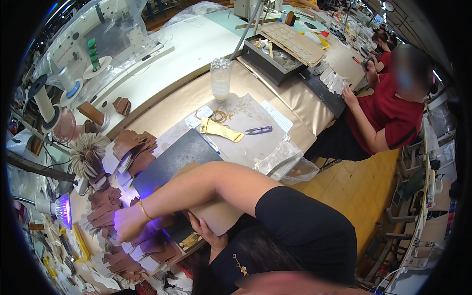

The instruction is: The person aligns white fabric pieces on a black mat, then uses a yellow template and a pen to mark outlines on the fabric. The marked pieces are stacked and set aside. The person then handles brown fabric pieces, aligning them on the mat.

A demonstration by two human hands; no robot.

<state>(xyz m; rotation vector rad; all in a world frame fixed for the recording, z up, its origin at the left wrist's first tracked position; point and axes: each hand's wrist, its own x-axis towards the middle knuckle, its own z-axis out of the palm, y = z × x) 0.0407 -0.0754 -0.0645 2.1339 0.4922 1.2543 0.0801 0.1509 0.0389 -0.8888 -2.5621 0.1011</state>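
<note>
My right arm stretches across the bench to the left. My right hand [130,223] is closed among stacks of brown leather pieces [104,206], and what its fingers hold, if anything, is hidden. Close to my body, my left hand [209,237] grips the lower edge of a beige board [221,216], partly covered by my right forearm. Beneath the arm lies a dark flat board [174,157]. More brown pieces with pale backs [132,150] fan out beyond my wrist. A lamp [61,210] throws purple light on the pieces and my hand.
Past my arm lie purple-handled thread snips [259,130], a yellow strip [221,130] and a plastic bottle [221,81]. A plastic bag [290,162] hangs at the bench edge. A co-worker in a red shirt [393,113] sits at the right, beside a black tray [273,61].
</note>
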